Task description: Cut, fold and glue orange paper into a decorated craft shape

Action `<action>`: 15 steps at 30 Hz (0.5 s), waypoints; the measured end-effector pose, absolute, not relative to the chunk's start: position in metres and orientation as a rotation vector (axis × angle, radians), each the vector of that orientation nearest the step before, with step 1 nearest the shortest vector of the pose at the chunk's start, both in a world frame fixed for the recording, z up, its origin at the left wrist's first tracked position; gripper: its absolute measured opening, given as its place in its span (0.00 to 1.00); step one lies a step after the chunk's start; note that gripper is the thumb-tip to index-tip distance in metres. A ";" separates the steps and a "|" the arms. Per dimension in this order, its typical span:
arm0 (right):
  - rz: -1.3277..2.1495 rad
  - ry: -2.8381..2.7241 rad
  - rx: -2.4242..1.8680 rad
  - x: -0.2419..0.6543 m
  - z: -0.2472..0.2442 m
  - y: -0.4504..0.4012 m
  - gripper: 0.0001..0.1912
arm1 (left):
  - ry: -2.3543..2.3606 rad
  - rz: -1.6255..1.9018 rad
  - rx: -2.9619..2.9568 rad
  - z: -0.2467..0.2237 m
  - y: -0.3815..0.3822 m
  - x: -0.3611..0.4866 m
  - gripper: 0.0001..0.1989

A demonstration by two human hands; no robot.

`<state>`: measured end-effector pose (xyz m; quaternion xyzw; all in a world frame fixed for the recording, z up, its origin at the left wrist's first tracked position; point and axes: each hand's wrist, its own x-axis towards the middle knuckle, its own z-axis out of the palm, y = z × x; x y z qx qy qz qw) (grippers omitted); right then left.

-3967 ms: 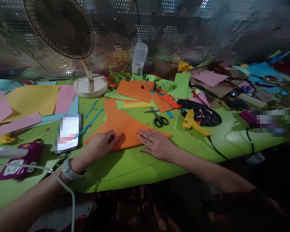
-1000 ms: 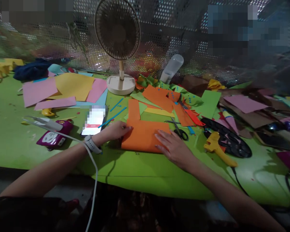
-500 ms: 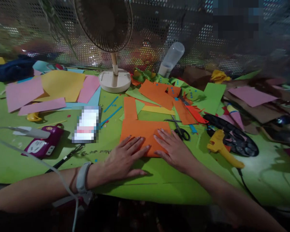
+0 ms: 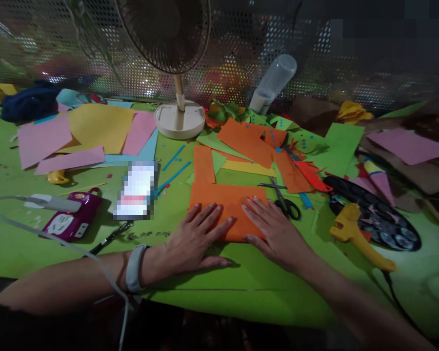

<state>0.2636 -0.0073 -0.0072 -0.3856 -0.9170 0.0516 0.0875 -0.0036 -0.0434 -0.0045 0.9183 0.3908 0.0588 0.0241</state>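
An orange sheet of paper (image 4: 227,195) lies flat on the green table (image 4: 190,302), near its front edge. My left hand (image 4: 192,239) rests with spread fingers on the sheet's left part, its thumb on the table below. On the right part lies my right hand (image 4: 274,229), fingers flat and apart. Black-handled scissors (image 4: 287,207) lie just beyond my right hand, open and partly beside the sheet. A narrow orange strip (image 4: 204,165) touches the sheet's back left edge.
A yellow glue gun (image 4: 362,239) and a black tray (image 4: 398,229) are at right. At left lie a phone (image 4: 136,187) and a purple device (image 4: 73,217) with a cable. Behind stand a fan (image 4: 180,119) and a tilted bottle (image 4: 274,83); paper scraps (image 4: 241,139) lie around.
The whole view has shifted slightly, so the table's things appear farther right. Both hands stay flat on the orange sheet, with no clear movement against it.
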 end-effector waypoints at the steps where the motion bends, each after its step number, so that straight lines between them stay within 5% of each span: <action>1: 0.158 -2.728 -1.153 0.264 -0.007 -0.007 0.35 | 1.213 0.184 2.842 -0.004 -0.043 -0.004 0.47; 15: 0.095 -2.754 -1.181 0.267 -0.009 -0.008 0.34 | 1.211 0.170 2.847 -0.003 -0.041 -0.007 0.46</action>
